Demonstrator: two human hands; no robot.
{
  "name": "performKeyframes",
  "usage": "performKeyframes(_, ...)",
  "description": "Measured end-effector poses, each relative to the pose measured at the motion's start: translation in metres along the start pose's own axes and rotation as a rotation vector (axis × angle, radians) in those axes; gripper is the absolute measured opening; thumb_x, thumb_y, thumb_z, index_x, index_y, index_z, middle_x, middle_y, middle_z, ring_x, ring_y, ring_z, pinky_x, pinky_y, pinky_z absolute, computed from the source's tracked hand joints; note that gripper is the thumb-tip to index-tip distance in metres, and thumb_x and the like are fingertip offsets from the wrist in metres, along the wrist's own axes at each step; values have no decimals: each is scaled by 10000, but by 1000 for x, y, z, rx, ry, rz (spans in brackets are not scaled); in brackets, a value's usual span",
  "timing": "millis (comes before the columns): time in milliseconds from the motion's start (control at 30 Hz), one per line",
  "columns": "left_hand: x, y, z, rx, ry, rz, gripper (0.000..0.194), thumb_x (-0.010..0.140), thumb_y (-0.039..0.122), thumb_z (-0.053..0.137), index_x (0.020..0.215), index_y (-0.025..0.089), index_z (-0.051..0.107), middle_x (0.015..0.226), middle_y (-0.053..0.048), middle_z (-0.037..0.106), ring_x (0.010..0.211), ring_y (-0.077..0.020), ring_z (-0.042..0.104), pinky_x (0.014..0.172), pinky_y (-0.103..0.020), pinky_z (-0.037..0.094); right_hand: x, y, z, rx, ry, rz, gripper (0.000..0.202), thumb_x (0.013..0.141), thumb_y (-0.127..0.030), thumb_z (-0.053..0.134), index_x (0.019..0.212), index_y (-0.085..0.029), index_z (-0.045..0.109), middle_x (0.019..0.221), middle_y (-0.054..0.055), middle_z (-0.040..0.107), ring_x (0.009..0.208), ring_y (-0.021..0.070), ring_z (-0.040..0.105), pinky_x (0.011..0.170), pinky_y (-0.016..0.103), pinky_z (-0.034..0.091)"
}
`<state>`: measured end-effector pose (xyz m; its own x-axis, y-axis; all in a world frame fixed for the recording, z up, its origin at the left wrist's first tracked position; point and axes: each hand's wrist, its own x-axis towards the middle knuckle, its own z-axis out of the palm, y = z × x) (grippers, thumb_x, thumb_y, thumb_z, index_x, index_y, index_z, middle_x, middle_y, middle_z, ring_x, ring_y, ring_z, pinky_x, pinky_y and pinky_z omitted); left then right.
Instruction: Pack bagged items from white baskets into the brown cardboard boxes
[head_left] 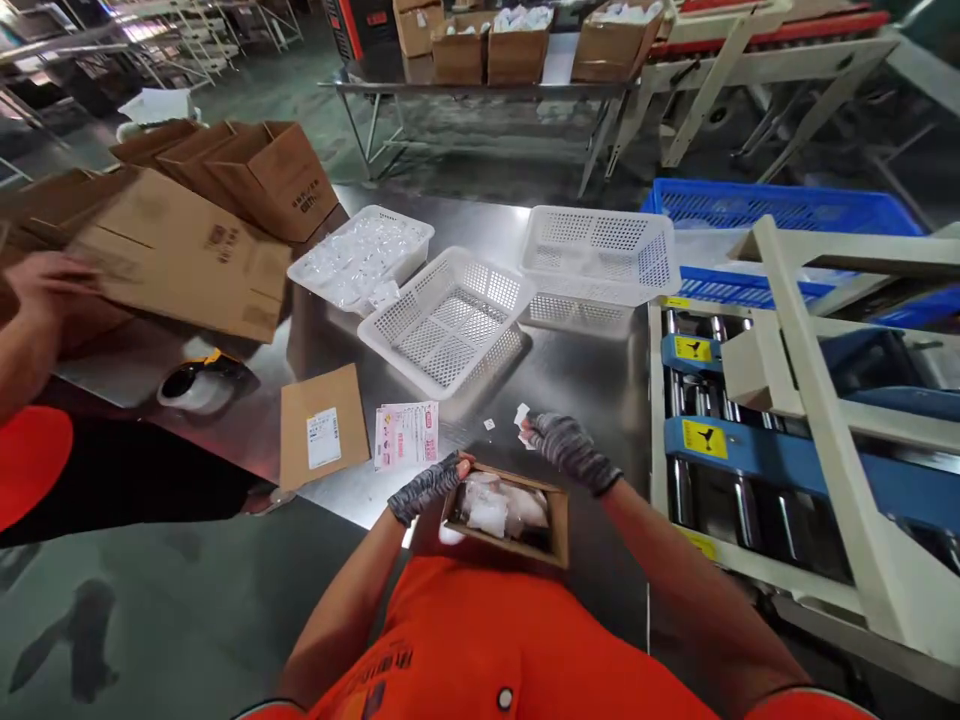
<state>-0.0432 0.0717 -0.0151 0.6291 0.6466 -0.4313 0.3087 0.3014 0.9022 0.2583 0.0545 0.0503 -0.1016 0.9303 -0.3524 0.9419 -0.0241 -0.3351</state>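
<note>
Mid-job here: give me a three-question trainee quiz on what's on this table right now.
1. True or false: the small open box already has bagged items inside.
2. Which hand pinches the small white packet? A) left hand B) right hand
3. Fill in: the leaflet lies right of the flat ___.

Key: 1 true; 2 B; 3 cardboard piece.

Left hand [426, 487] gloved, fingers curled; right hand [564, 447] gloved, fingers pinched.
</note>
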Motion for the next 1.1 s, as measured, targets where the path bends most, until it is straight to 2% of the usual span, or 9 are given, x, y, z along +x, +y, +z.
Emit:
performKeyframes(67,-1,1,-1,1,-4,-7,797,960,934,742,1299,220,841,1421,-165,844,1473,-388,705,1413,-593,494,24,9,-1,-92,-87,133,172,1141,-167,738,1189,-105,891,1203,207,930,1108,283,900,985,359,675)
performKeyframes(167,-2,5,-2,2,-17,-11,795,986,922,722,1335,217,835,1442,-170,844,1466,-390,718,1406,-607,502,48,3,23,-180,-206,229,91,1119,-214,857,1106,-124,862,1100,107,914,1018,244,889,960,403,724)
performKeyframes(267,-3,9,-2,1,-24,-22,763,993,906,727,1319,226,844,1432,-160,851,1462,-387,721,1411,-605,494,55,-10,52,-246,-255,262,127,1137,-244,863,1159,-120,849,1172,101,897,1114,254,880,1040,457,736)
performKeyframes(367,-2,11,-3,2,-27,-30,720,981,888,760,1278,239,859,1404,-149,859,1468,-385,717,1425,-590,475,55,-10,64,-262,-256,246,155,1158,-258,836,1204,-110,850,1215,126,893,1181,274,872,1090,484,724)
performKeyframes(567,0,9,-2,2,-19,-25,697,989,868,741,1269,239,847,1395,-157,850,1482,-386,693,1416,-602,476,50,12,60,-249,-287,246,278,1207,-387,786,1247,-120,854,1188,111,899,1101,252,883,1034,455,741)
performKeyframes(733,2,12,0,21,-24,-2,627,1003,820,766,1238,243,836,1352,-135,844,1406,-357,717,1378,-564,499,53,3,57,-280,-280,272,280,1219,-374,771,1359,-140,832,1262,110,896,1134,251,887,1045,464,753)
performKeyframes(933,0,14,4,19,13,20,605,1022,804,777,1173,222,847,1313,-135,845,1378,-367,712,1379,-595,501,59,3,53,-298,-248,234,248,1179,-337,830,1285,-114,846,1265,128,898,1179,266,883,1103,479,731)
performKeyframes(1100,-2,15,7,3,35,8,592,992,824,805,1137,253,860,1251,-102,855,1367,-367,702,1387,-575,492,65,9,56,-242,-209,172,281,1174,-371,838,1294,-116,845,1233,126,900,1134,261,886,1065,471,740)
